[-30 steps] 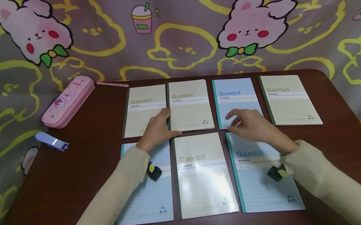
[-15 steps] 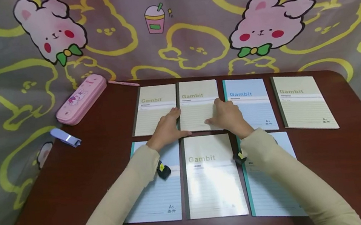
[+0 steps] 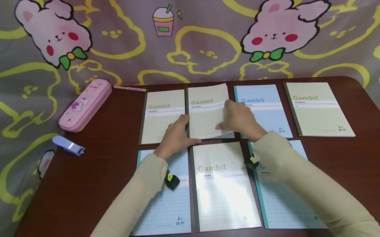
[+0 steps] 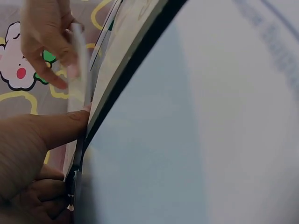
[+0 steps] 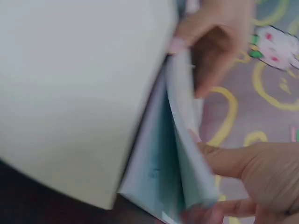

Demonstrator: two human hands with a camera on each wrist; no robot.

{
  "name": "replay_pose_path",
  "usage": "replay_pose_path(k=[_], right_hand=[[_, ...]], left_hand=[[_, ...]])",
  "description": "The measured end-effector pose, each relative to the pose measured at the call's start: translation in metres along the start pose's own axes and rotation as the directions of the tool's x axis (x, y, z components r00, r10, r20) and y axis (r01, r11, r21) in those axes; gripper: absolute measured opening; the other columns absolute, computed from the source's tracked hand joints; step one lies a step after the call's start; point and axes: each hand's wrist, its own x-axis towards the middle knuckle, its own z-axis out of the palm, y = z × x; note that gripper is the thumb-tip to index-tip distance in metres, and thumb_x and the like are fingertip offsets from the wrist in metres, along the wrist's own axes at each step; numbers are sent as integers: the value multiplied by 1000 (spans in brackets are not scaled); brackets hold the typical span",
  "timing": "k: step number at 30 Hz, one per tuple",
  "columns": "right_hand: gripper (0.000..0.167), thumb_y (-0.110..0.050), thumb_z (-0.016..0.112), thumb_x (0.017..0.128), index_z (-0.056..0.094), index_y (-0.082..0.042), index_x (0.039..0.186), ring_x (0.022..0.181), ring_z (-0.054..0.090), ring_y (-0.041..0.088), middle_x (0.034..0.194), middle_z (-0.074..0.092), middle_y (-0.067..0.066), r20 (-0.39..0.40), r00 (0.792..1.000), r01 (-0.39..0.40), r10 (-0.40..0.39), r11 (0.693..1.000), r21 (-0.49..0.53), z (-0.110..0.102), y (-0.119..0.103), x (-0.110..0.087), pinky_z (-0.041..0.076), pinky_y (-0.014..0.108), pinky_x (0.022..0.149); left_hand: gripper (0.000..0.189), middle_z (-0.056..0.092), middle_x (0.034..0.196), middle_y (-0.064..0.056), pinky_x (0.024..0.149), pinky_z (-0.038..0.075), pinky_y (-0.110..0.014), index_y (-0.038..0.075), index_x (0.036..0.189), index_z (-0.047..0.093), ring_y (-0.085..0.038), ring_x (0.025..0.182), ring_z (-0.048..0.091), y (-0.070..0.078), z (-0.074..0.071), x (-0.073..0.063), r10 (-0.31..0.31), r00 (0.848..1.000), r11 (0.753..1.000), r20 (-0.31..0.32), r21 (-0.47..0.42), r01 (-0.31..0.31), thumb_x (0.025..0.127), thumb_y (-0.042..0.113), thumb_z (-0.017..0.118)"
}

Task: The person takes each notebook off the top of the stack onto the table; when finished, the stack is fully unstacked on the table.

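Two cream Gambit notebooks lie side by side at the back left. My right hand [image 3: 240,118] pinches the right edge of the second cream notebook [image 3: 207,110], which is raised; the right wrist view shows its lifted side [image 5: 189,135] over a pale blue cover [image 5: 149,163] beneath. My left hand [image 3: 174,136] rests at this notebook's left edge, fingers straight over the seam with the first cream notebook [image 3: 161,118], thumb stretched along its lower left corner. In the left wrist view the left thumb [image 4: 60,128] presses the spine side.
Right of these lie a blue notebook [image 3: 265,112] and another cream one [image 3: 318,109]. Nearer are a blue notebook [image 3: 165,205], a cream one [image 3: 225,198] and another blue one [image 3: 287,201]. A pink pencil case [image 3: 85,105], a pen [image 3: 130,88] and a lilac stapler-like item [image 3: 68,145] sit left.
My right hand has moved left from the back blue notebook to the second cream notebook, whose right edge has risen slightly. The left hand stays at the seam. The head view has shifted a little.
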Motion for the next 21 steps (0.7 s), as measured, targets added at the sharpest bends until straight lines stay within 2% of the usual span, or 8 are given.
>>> replay_pose_path(k=[3,6,10,13,14,17,19,21], right_hand=[[54,-25,70,89,50,2,132,78,62,32,96,64,23,-9,1000,27,-26,990,138,-6,6,2,51,40,66],[37,-16,59,95,55,-1,128,63,53,23,82,57,16,-3,999,42,-43,951,308,-7,13,5,44,31,56],[34,-7,57,96,57,-4,129,58,45,14,91,48,10,60,998,-23,-13,830,558,-3,21,8,45,24,53],[35,-4,56,97,57,-6,131,61,49,11,110,49,11,74,996,-79,39,746,662,-1,28,8,49,23,55],[35,-4,56,96,57,-7,131,63,50,12,115,49,12,61,996,-86,61,730,678,-1,31,7,48,22,55],[35,-4,56,96,59,-10,130,78,56,13,127,51,13,5,993,-89,116,732,675,-5,39,-1,49,19,61],[35,-5,55,97,59,-12,131,91,57,14,130,52,13,-25,990,-85,136,738,669,-9,46,-10,50,17,66],[36,-7,54,98,58,-14,133,96,56,16,131,51,11,-44,988,-83,147,750,656,-17,54,-22,49,16,69]], left_hand=[[99,25,158,-17,120,23,-42,-1,151,26,-27,148,21,0,1,0,6,1000,1000,6,-4,-6,78,39,81],[100,24,159,-17,120,22,-43,0,151,26,-26,149,20,-1,0,-1,6,1000,1000,10,-6,-6,78,38,81],[101,23,159,-16,119,24,-44,1,152,24,-29,148,23,-3,-2,-1,-13,1000,1000,2,-14,13,77,38,81],[105,23,159,-17,117,28,-45,3,153,20,-34,145,27,-3,-2,0,-27,1000,999,-6,-39,26,77,36,82],[106,23,159,-17,116,29,-45,3,154,19,-35,144,29,-2,-1,0,-28,1000,998,-7,-49,27,76,36,83],[108,23,159,-18,116,31,-45,2,154,17,-38,142,31,0,0,1,-31,999,997,-6,-64,31,75,35,84],[109,23,159,-18,116,31,-44,2,154,18,-37,142,31,0,0,2,-39,999,997,-7,-61,38,75,35,84],[108,24,159,-18,116,31,-44,1,153,19,-38,142,31,0,0,1,-42,999,997,-12,-59,41,74,36,84]])
